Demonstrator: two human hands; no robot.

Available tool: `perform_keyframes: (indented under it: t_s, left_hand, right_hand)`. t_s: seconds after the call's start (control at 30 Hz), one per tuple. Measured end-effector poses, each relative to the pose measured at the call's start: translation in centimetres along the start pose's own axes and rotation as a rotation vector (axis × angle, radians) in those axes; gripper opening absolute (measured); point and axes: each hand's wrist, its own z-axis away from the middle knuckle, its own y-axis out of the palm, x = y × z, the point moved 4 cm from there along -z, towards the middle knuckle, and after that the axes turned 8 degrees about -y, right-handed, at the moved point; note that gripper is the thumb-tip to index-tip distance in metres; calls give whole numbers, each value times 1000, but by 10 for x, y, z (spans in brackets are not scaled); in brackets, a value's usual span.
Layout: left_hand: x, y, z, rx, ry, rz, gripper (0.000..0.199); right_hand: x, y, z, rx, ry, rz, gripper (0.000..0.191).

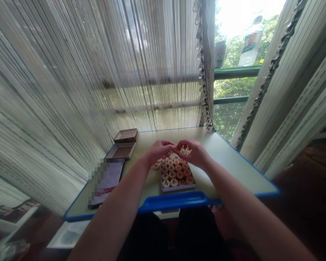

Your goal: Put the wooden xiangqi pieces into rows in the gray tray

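I find the left hand (159, 149) and right hand (194, 153) meeting above the far end of the box (179, 188), fingers curled, tips together; whether they pinch anything, I cannot tell. Pieces (174, 182) fill the box on the table (225, 163); trays (122, 149) lie far left.

We identify the tabletop (233, 156) as smooth and faintly glossy, its edging (260, 175) plastic-looking. We see glossy plastic in the near trough (176, 200), smooth, wood-like round pieces (174, 182) in a cardboard-looking box (178, 188), sheer stringy cloth in the left curtain (152, 54), and clear plastic in the far-right bottle (247, 59).
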Motion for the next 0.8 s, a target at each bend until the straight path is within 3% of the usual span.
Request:
perform_keyframes:
  t_s: [0.23,0.4,0.6,0.8]
  left_hand:
    - [-10,6,6,-24,88,-92,21]
    - [-10,10,8,-68,201,-273,20]
    - [-14,8,45,-372,435,-614,19]
    - [8,30,94,-329,573,-713,14]
  right_hand:
    - [18,-8,42,45,258,-126,20]
    - [38,-5,74,6,163,-72,19]
    - [41,-1,81,18,113,7,20]
    - [40,5,85,90,68,30,18]
